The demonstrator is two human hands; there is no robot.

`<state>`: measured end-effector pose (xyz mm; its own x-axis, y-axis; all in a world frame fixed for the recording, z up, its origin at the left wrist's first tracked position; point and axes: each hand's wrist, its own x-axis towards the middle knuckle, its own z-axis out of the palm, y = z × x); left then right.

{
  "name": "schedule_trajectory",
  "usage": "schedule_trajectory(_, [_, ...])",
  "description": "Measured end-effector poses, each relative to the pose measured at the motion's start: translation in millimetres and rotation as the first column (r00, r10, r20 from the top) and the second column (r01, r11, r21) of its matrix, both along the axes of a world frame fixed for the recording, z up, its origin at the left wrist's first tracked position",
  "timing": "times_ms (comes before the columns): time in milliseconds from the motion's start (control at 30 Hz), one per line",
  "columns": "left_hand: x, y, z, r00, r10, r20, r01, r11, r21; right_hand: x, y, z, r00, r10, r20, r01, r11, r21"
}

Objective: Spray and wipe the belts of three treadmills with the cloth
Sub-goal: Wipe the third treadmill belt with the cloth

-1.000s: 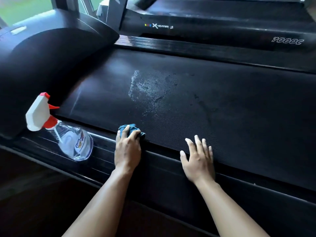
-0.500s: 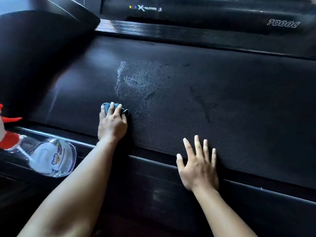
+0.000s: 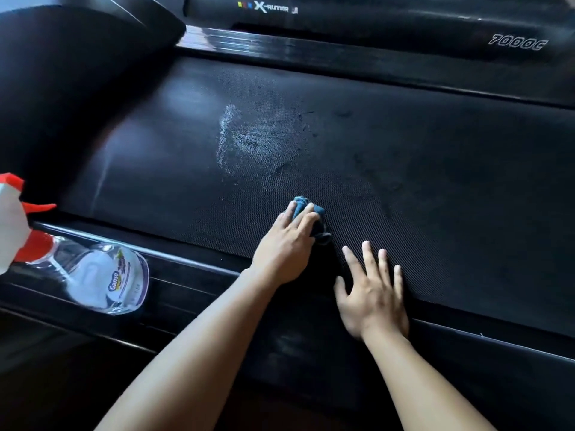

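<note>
The black treadmill belt point(image 3: 435, 181) fills the middle of the head view, with a whitish wet spray patch point(image 3: 242, 141) left of centre. My left hand point(image 3: 286, 247) holds a bunched blue cloth point(image 3: 303, 203) down on the belt near its front edge, just below and right of the patch, fingers curved over the wad. Beside it, my right hand point(image 3: 373, 297) lies flat with fingers spread, across the belt's front edge and the side rail, holding nothing.
A clear spray bottle point(image 3: 93, 278) with a red and white trigger head lies on its side on the near side rail point(image 3: 193, 275) at the left. The black motor cover point(image 3: 62, 73) rises at upper left. A second treadmill point(image 3: 404, 23) stands behind.
My left hand slid the cloth from the front rail onto the belt, then rightward until it is close to my right hand. The right hand stayed planted on the belt edge.
</note>
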<state>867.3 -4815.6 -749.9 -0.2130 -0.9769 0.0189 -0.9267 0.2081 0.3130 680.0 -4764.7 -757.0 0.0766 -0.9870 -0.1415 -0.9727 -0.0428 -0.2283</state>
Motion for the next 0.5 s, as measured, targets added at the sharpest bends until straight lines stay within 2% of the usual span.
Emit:
schedule_trajectory(67, [25.1, 9.4, -3.6, 0.997, 0.051, 0.053, -0.05, 0.998, -0.034, 0.3, 0.1, 0.3, 1.0, -0.005, 0.001, 0.005, 1.0, -0.008])
schedule_trajectory(133, [64.3, 9.8, -9.9, 0.974, 0.211, 0.076, -0.207, 0.976, -0.06, 0.7, 1.0, 0.5, 1.0, 0.002, -0.006, -0.002, 1.0, -0.004])
schedule_trajectory(233, [111.5, -3.8, -6.9, 0.855, 0.518, 0.007, -0.518, 0.855, -0.02, 1.0, 0.2, 0.5, 1.0, 0.011, -0.011, -0.011, 1.0, 0.005])
schedule_trajectory(300, [115.1, -22.4, -2.9, 0.781, 0.623, -0.044, -0.623, 0.782, 0.03, 1.0, -0.2, 0.0, 1.0, 0.007, -0.008, -0.007, 1.0, 0.0])
schedule_trajectory(367, [101.8, -38.4, -3.6, 0.779, 0.625, -0.051, -0.623, 0.781, 0.047, 0.5, 0.5, -1.4, 1.0, 0.007, -0.009, -0.007, 1.0, -0.013])
schedule_trajectory(500, [49.6, -49.9, 9.1, 0.894, 0.448, -0.028, -0.448, 0.894, 0.017, 0.0, 0.6, -1.1, 1.0, 0.007, -0.012, -0.007, 1.0, -0.005])
